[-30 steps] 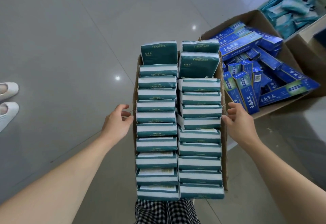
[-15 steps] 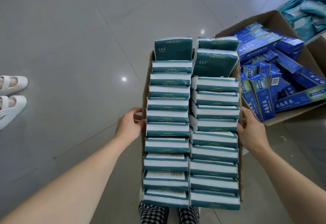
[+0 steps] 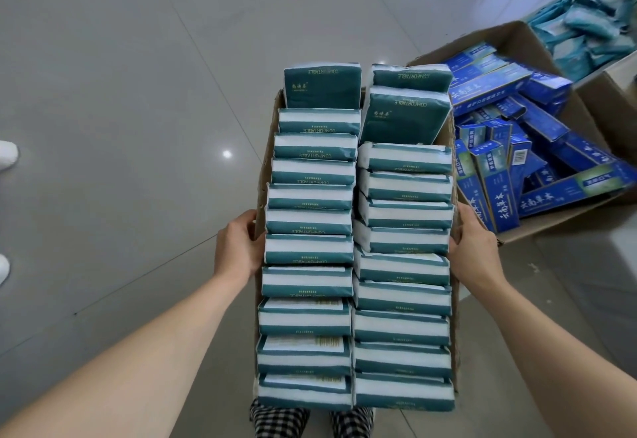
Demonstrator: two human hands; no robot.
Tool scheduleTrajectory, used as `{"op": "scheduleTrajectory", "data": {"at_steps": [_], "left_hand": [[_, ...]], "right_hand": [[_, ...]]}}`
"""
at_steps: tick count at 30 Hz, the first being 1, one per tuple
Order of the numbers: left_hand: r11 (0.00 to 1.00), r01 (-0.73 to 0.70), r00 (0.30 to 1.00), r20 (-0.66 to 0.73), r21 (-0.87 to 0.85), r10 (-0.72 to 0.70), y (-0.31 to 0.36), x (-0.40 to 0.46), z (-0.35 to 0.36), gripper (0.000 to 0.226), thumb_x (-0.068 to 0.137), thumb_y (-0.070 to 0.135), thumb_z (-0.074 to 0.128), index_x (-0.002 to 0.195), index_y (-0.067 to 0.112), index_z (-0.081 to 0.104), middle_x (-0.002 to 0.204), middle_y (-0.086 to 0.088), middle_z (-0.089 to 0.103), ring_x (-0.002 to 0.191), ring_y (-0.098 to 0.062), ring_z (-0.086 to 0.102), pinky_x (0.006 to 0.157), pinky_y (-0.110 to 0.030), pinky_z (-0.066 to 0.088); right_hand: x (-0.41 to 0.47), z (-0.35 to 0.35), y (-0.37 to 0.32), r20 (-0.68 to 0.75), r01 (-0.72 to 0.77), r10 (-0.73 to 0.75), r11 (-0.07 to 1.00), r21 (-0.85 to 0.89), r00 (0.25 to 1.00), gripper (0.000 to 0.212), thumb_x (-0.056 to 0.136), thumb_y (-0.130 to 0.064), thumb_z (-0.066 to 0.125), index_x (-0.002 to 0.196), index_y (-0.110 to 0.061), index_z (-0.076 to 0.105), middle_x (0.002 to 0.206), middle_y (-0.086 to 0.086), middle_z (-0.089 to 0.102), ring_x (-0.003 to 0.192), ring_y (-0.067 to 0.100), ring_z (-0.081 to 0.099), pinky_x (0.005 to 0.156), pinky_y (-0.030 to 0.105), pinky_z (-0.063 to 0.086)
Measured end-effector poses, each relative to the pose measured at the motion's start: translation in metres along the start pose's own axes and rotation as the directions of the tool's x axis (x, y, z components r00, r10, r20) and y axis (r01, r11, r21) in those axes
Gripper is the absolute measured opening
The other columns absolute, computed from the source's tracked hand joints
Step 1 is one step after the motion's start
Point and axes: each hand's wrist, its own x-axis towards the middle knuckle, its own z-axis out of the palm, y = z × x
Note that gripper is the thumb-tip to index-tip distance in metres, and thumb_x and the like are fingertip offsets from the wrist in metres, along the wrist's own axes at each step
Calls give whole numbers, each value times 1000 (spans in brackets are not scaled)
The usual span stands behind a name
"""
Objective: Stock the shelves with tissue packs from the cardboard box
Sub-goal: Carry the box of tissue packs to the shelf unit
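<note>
Both hands grip the box (image 3: 263, 161) at mid-length — the left hand (image 3: 238, 248) clasps its left wall, the right hand (image 3: 477, 248) its right wall, fingers curled round the cardboard. That grip, I judge, balances the load for carrying, with no shelf in view. Packs (image 3: 310, 255) fill the box in two rows, standing on edge; a carton of blue boxes (image 3: 510, 134) sits on the floor right of the box.
</note>
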Motion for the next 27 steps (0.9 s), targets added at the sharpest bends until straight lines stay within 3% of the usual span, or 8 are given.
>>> {"op": "scheduleTrajectory", "data": {"at_steps": [3, 9, 16, 21, 27], "left_hand": [[1000, -3, 999, -39, -20, 2, -1, 0, 1, 1, 84, 17, 65, 85, 17, 66, 80, -1, 70, 75, -20, 60, 69, -30, 47], [998, 25, 998, -57, -60, -29, -5, 3, 2, 7, 81, 16, 66, 77, 11, 66, 78, -9, 71, 69, -17, 54, 64, -28, 43], [999, -6, 997, -72, -35, 4, 4, -3, -5, 11, 85, 14, 66, 74, 18, 66, 72, 4, 66, 63, -4, 54, 59, -16, 38], [1000, -6, 998, -68, -13, 5, 18, -13, -24, 9, 85, 16, 67, 76, 16, 69, 73, 3, 68, 65, -7, 56, 64, -19, 40], [997, -54, 996, -74, 51, 58, 57, -36, -65, 14, 86, 14, 66, 73, 19, 65, 67, 9, 61, 63, -2, 52, 58, -17, 37]], "right_hand": [[-1, -1, 1, -6, 9, -9, 1000, 3, 1000, 42, 92, -20, 54, 132, -26, 42, 111, 13, 62, 100, 31, 55, 89, 46, 45], [-1, 0, 4, -31, 15, -15, 1000, 3, 999, 38, 93, -19, 53, 129, -25, 44, 113, 13, 62, 102, 31, 56, 88, 44, 46], [-7, -1, 4, -49, 50, -51, 999, -7, 998, 35, 92, -18, 54, 125, -25, 44, 110, 12, 64, 98, 31, 59, 87, 50, 49], [-19, -11, -5, -33, 41, -41, 999, 3, 999, 34, 92, -21, 54, 125, -24, 45, 109, 12, 64, 95, 29, 57, 83, 44, 49], [-45, -45, -34, -21, 62, -61, 997, 43, 998, 33, 92, -21, 55, 123, -23, 46, 106, 9, 63, 93, 27, 56, 82, 41, 48]]}}
